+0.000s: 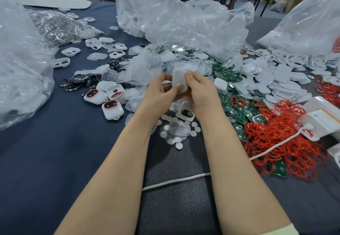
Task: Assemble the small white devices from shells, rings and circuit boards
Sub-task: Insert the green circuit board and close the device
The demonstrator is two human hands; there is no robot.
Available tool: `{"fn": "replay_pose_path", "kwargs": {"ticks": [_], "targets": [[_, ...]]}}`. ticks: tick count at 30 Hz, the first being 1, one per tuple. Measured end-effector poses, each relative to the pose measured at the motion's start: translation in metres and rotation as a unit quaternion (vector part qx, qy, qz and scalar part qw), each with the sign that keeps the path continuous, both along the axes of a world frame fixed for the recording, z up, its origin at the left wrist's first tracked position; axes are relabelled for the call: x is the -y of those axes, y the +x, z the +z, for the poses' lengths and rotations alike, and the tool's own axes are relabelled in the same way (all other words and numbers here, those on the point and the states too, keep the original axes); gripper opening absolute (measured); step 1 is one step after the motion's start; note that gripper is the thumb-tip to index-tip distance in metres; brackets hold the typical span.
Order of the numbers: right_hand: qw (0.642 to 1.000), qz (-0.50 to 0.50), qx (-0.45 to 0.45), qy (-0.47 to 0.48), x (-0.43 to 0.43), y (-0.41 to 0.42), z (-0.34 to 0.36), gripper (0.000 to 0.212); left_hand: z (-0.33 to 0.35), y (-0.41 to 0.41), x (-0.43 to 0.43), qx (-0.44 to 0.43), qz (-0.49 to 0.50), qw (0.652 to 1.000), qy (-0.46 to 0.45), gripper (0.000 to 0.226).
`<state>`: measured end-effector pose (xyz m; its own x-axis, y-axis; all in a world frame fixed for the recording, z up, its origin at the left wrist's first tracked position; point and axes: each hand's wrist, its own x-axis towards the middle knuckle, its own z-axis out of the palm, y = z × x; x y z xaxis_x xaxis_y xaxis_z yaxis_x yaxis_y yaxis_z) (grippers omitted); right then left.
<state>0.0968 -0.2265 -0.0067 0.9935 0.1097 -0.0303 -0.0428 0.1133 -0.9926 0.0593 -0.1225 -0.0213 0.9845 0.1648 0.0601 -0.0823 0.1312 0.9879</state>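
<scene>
A small white device shell (178, 79) is held over the middle of the table between my left hand (159, 93) and my right hand (199, 91), thumbs pressing on its face. Below them lies an open white shell (185, 114) among several white discs (179, 145). Left of my hands stand three assembled white devices with red rings (112, 108). Green circuit boards (237, 114) and a heap of red rings (281, 142) lie to the right. Translucent white shells (281, 82) are piled behind.
Large clear plastic bags (180, 14) of parts stand at the back, left (20, 69) and right. A pile of metal clips (55, 28) sits at the far left. A white box (323, 122) with a white cable (176, 180) lies on the right, over the dark blue tablecloth (64, 161).
</scene>
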Motion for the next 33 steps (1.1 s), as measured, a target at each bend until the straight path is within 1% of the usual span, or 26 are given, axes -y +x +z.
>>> {"fn": "replay_pose_path", "kwargs": {"ticks": [2, 4, 6, 7, 10, 13, 16, 19, 21, 22, 24, 27, 29, 30, 32, 33], "targets": [[1.000, 0.018, -0.004, 0.010, 0.001, 0.000, -0.001, 0.024, 0.000, 0.002, 0.001, -0.011, 0.015, 0.999, -0.036, 0.019], [0.996, 0.085, -0.020, 0.037, 0.004, -0.002, 0.000, 0.019, 0.000, 0.003, -0.001, -0.018, 0.026, 0.998, -0.055, 0.023], [0.989, 0.144, -0.017, 0.015, 0.008, -0.003, -0.001, 0.018, 0.000, 0.003, -0.003, -0.022, 0.032, 0.997, -0.066, 0.028], [0.988, 0.156, -0.010, -0.006, 0.009, -0.004, -0.002, 0.019, -0.001, 0.003, -0.004, -0.025, 0.034, 0.996, -0.073, 0.030], [0.990, 0.134, 0.025, -0.039, 0.009, -0.004, -0.004, 0.017, -0.002, 0.003, -0.004, -0.033, 0.024, 0.993, -0.108, 0.028], [0.993, 0.115, 0.030, -0.028, 0.005, -0.006, -0.005, 0.015, -0.002, 0.004, -0.006, -0.039, 0.029, 0.993, -0.105, 0.029], [0.993, 0.112, 0.030, -0.009, 0.002, -0.005, -0.006, 0.020, 0.000, 0.005, -0.007, -0.028, 0.039, 0.992, -0.120, 0.025], [0.992, 0.122, 0.023, -0.005, 0.004, -0.004, -0.004, 0.024, 0.000, 0.006, -0.005, -0.006, 0.041, 0.995, -0.086, 0.018], [0.993, 0.111, 0.038, 0.008, 0.007, -0.003, -0.002, 0.020, 0.000, 0.005, -0.003, 0.018, 0.019, 0.997, -0.071, 0.011], [0.993, 0.096, 0.061, 0.003, 0.008, -0.002, -0.002, 0.017, 0.000, 0.004, -0.003, 0.025, 0.008, 0.997, -0.078, 0.009], [0.989, 0.057, 0.126, -0.044, 0.009, -0.002, 0.000, 0.013, 0.004, 0.002, -0.003, 0.016, 0.009, 0.995, -0.102, 0.011], [0.976, 0.051, 0.182, -0.106, 0.006, -0.005, 0.000, 0.015, 0.009, 0.001, -0.005, -0.033, 0.054, 0.995, -0.077, 0.025], [0.969, 0.060, 0.189, -0.146, 0.006, -0.005, -0.001, 0.022, 0.008, 0.001, -0.008, -0.060, 0.063, 0.993, -0.079, 0.034], [0.967, 0.063, 0.188, -0.160, 0.006, -0.004, -0.002, 0.027, 0.007, 0.002, -0.009, -0.059, 0.057, 0.993, -0.082, 0.032], [0.972, 0.068, 0.169, -0.151, 0.006, -0.003, -0.002, 0.033, 0.004, 0.004, -0.009, -0.046, 0.051, 0.993, -0.093, 0.019], [0.978, 0.070, 0.149, -0.126, 0.005, -0.003, -0.002, 0.033, 0.003, 0.005, -0.010, -0.040, 0.055, 0.993, -0.100, 0.014]]}}
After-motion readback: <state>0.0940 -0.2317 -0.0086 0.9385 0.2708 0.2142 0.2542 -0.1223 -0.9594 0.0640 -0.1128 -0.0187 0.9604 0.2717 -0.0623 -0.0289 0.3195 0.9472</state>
